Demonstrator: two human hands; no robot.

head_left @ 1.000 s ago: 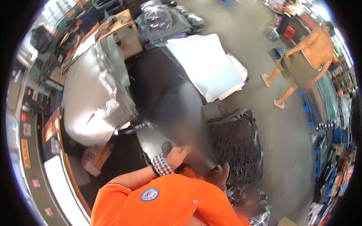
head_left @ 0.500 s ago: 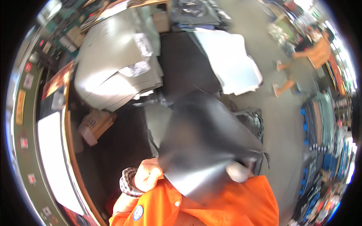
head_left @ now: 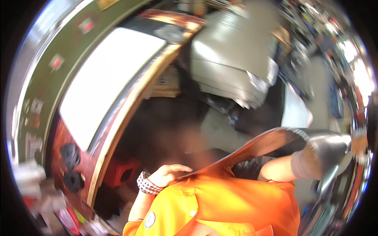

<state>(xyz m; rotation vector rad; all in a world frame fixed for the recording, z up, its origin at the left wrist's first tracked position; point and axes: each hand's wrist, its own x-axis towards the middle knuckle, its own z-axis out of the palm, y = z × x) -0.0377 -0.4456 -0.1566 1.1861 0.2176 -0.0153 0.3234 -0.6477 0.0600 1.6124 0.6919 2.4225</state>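
Note:
I hold a large glossy black sheet (head_left: pixel 256 145) slanting across my front, its near edge low by my body and its far right end raised and curled. My left hand (head_left: pixel 171 175), with a checked cuff at the wrist, grips the sheet's left edge at waist height. On the other side my right hand (head_left: pixel 309 163), in what looks like a greyish glove or cuff, holds the curled right end; its fingers are blurred and mostly hidden by the sheet.
On my left runs a wood-edged bench with a white board (head_left: pixel 114 78) on it. A red stool (head_left: pixel 120 172) stands beneath the bench's edge. Ahead lies a stack of grey sheets (head_left: pixel 224 59), with pale sheets (head_left: pixel 295 108) to its right. Racks of stacked goods line the right.
My view has swung left, bringing the bench nearer the middle. The black sheet has turned and tilted, its right end now raised to the right. Both hands stay on it.

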